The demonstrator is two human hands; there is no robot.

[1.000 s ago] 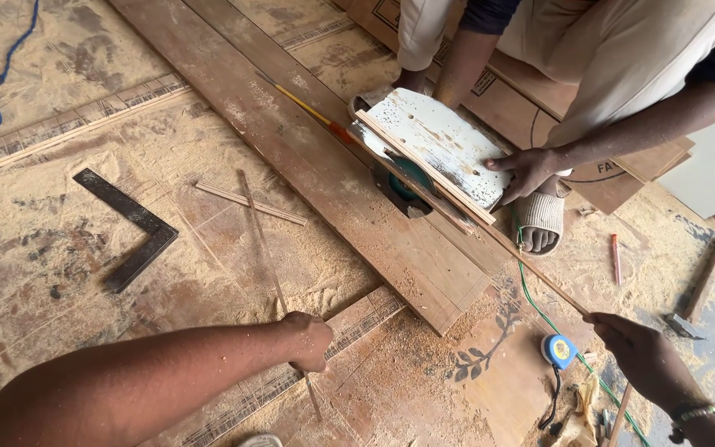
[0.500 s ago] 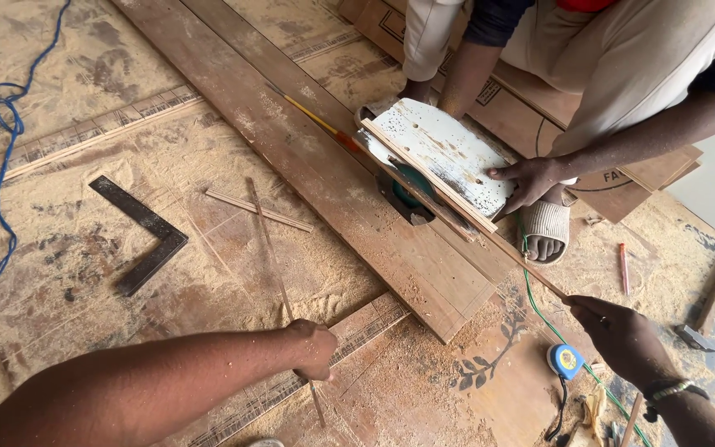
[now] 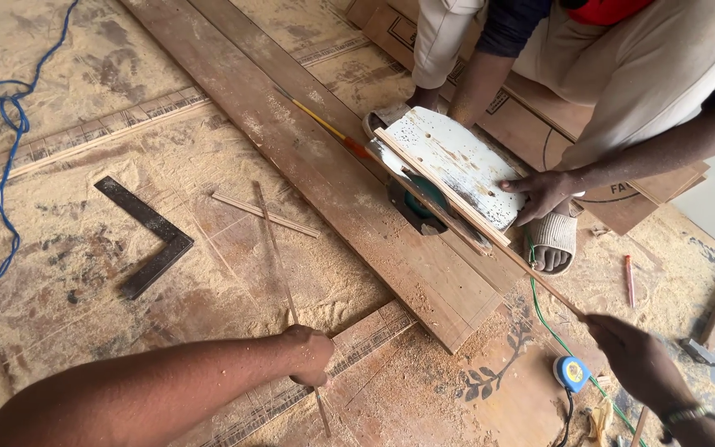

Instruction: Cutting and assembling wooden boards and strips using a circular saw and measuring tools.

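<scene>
The right hand (image 3: 635, 356) pinches the near end of a thin wood strip (image 3: 490, 244), a pale, narrow sliver running far-left along the edge of the long plank (image 3: 324, 174) and under a white, paint-flecked saw base (image 3: 457, 165). The left hand (image 3: 309, 354) is closed in a fist over a second thin stick (image 3: 279, 273), pressing it to the sawdust-covered floor sheet (image 3: 68, 248). Another person's hand (image 3: 542, 192) rests on the saw base at far right. A black steel square (image 3: 146, 236) lies left, a blue tape measure (image 3: 571, 372) near right.
</scene>
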